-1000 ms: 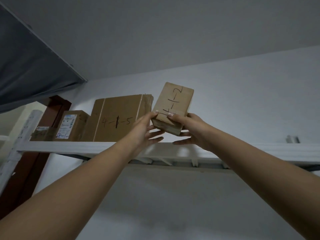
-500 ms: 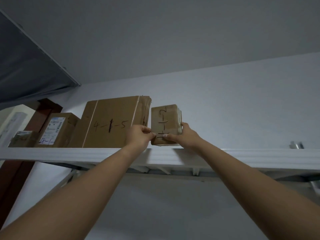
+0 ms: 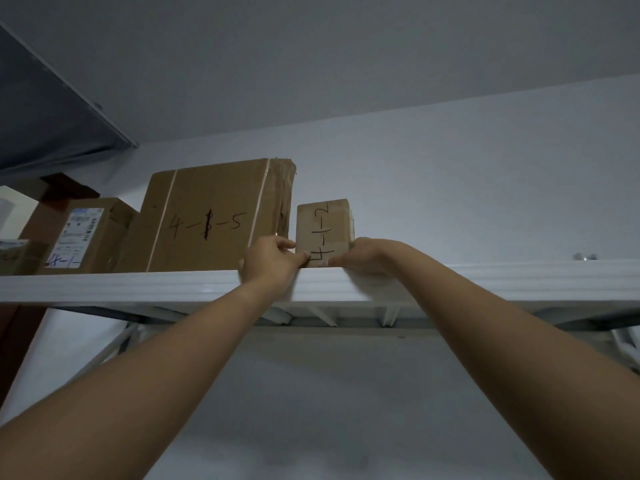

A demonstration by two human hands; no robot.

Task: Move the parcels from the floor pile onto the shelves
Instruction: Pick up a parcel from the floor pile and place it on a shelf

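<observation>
A: While both arms reach up in the head view, where is the small parcel (image 3: 323,226)?
B: Upright on the white shelf (image 3: 485,282), between the hands. The left hand (image 3: 268,263) pinches its lower left edge; the right hand (image 3: 363,256) grips its lower right side.
A: What's beyond the left hand?
B: A big box (image 3: 214,216) just beside the small parcel, then a labelled box (image 3: 90,233) farther left.
</observation>
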